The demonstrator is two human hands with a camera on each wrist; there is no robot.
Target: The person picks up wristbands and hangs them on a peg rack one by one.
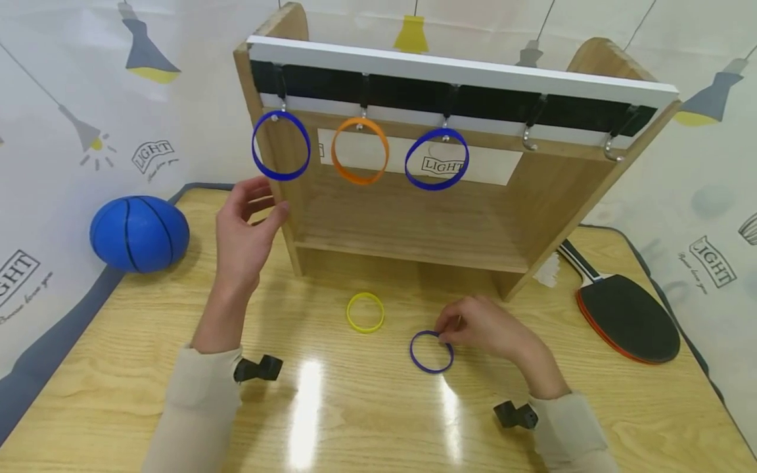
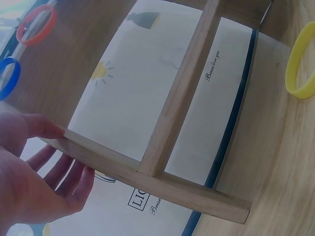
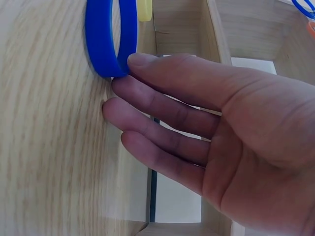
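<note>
My left hand point(image 1: 244, 230) grips the left side panel of a wooden shelf point(image 1: 408, 256). In the left wrist view its thumb lies along the panel's edge, the fingers on the outer side. On the table, my right hand point(image 1: 487, 328) pinches the near-right rim of a blue silicone wristband point(image 3: 100, 49) between thumb and forefinger; the other fingers are loosely bent. A yellow wristband point(image 1: 365, 330) lies to its left. From the shelf's hooks hang a blue wristband point(image 1: 286, 177), an orange wristband point(image 1: 361, 180) and another blue wristband point(image 1: 436, 187).
Two bare hooks point(image 1: 529, 141) are at the rack's right end. A blue ball point(image 1: 138, 233) sits at the table's left. A black and red table tennis paddle point(image 1: 629, 318) lies at the right, beside the shelf. Printed cloth point(image 1: 201, 92) surrounds the wooden table point(image 1: 355, 420).
</note>
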